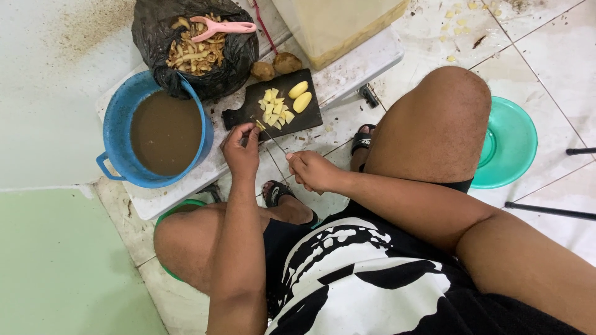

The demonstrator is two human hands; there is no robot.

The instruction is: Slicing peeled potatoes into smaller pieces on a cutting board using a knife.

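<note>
So the black cutting board (pixel 276 105) on the low white slab has a pile of cut potato pieces (pixel 274 111) and two peeled halves (pixel 300 96) waiting. Two unpeeled potatoes (pixel 275 66) sit just behind it. Left hand (pixel 241 149) pinches a piece at the board's edge, right hand (pixel 313 170) is closed around a knife (pixel 270 138). Peel bag (pixel 195 53) is pretty full, I'd say roughly halfway through

Blue tub (pixel 118 133), green basin (pixel 515 146)
</note>
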